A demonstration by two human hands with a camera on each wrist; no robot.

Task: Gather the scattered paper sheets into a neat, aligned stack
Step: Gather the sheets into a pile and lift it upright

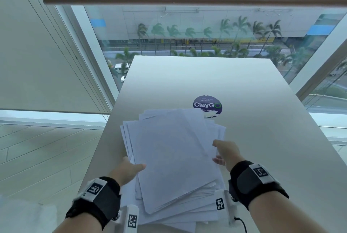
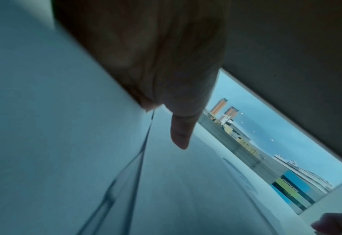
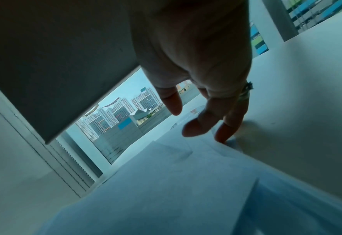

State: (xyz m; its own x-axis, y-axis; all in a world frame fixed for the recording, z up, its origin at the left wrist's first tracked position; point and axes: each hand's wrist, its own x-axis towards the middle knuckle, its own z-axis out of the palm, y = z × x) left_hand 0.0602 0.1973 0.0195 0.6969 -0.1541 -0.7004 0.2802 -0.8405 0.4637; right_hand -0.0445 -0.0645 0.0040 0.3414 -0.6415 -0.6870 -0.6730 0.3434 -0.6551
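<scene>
While I look down from the head view, my left hand (image 1: 129,169) pinches the paper pile's (image 1: 174,157) near-left edge on the table (image 1: 262,138), thumb on top. My right hand (image 1: 224,153) flanks its other side. The right wrist view alone shows those fingers (image 3: 232,124) loosely spread, tips touching sheets (image 3: 166,182).

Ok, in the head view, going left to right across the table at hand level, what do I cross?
Left hand with its thumb on the pile's left edge → paper sheets, fanned and not yet squared → right hand at the pile's right edge → bare table.
</scene>
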